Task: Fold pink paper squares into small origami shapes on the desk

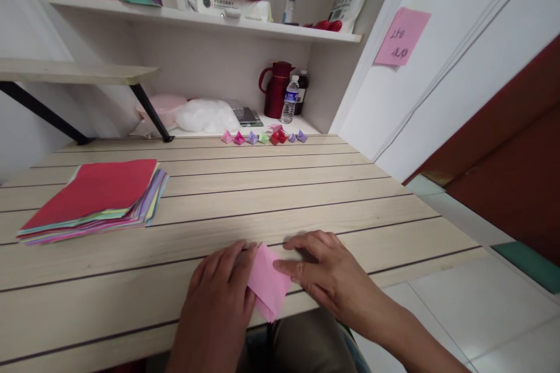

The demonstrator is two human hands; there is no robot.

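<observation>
A pale slatted wooden table (pixel 262 198) fills most of the view, with a white shelf (pixel 205 18) crowded with boxes and packets above its far side. On the left of the table lies a stack of coloured paper squares (pixel 94 198), a red sheet on top. At the near edge, both hands rest on a folded pink paper (pixel 266 288) that lies on the tabletop with its lower corner hanging just past the edge. The left hand (pixel 216 297) lies palm down with its fingers bent over the paper's left side (whether they pinch it or only press cannot be told). The right hand (pixel 326 274) is spread fairly wide, fingers flat on the wood, its thumb tip pressing on the paper's right side. Far off, a red jug (pixel 275 88) stands just beside a small water bottle (pixel 289 100). Along the table's far edge sits a row of small folded paper shapes (pixel 265 137), and a pink sticky note (pixel 401 37) hangs on the right wall.
</observation>
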